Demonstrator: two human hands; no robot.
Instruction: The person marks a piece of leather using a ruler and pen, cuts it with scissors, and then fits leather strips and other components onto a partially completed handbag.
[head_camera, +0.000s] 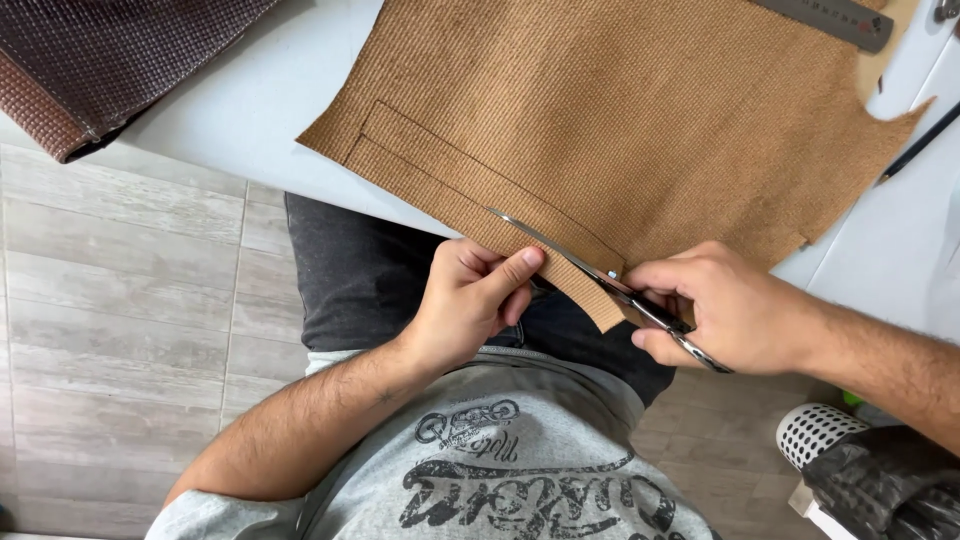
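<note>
A sheet of tan woven material (640, 110) lies on a white table (260, 90), its near edge hanging over toward me. A long rectangle is drawn on it along that edge. My left hand (470, 300) pinches the near edge of the partly cut strip (470, 205) between thumb and fingers. My right hand (725, 310) grips metal scissors (590, 268), whose blades lie in the cut along the drawn line, pointing to the upper left.
A dark brown woven sheet (110, 60) with a lighter brown edge hangs off the table at top left. A metal ruler (830, 18) and a dark pencil (920, 142) lie at the top right. A white dotted basket (815, 432) stands on the tiled floor at lower right.
</note>
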